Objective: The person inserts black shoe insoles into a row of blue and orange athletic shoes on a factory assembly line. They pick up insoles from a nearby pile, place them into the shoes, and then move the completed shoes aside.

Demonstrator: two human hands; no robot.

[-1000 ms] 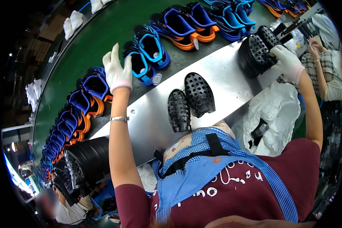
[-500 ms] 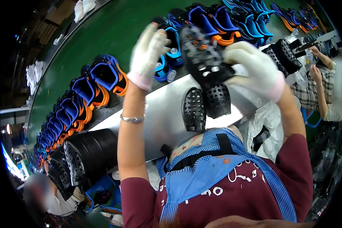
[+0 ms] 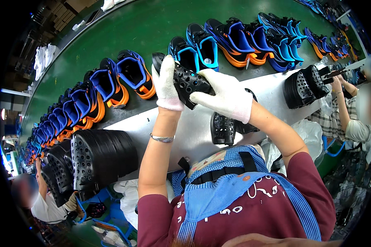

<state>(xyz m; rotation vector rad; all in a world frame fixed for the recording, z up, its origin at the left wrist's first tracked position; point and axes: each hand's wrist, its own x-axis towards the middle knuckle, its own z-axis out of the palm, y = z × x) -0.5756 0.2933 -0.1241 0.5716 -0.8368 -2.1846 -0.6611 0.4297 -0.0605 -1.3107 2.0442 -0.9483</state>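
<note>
Between my two white-gloved hands is a black plastic shoe insert (image 3: 188,83) full of round holes, tilted above the metal ledge. My left hand (image 3: 167,84) is closed on its left end, with the fingers upright along it. My right hand (image 3: 226,95) grips the other end, thumb toward me and fingers partly hidden behind the insert. Below my right hand, another holed insert (image 3: 224,128) lies on the ledge, with a further black one (image 3: 246,125) beside it, partly covered by my forearm. Just beyond my hands stand blue-and-black shoes (image 3: 202,47).
A metal ledge (image 3: 152,133) runs along the green conveyor (image 3: 148,29). Rows of blue, black and orange shoes (image 3: 105,84) line the belt. Stacked black inserts (image 3: 107,156) rest at left, with another stack (image 3: 303,88) at right. Co-workers sit at both sides.
The insert has come down and left, turning to a slant. My left hand, previously empty and raised, now holds it too. My right hand has moved left with it. The whole view has shifted slightly.
</note>
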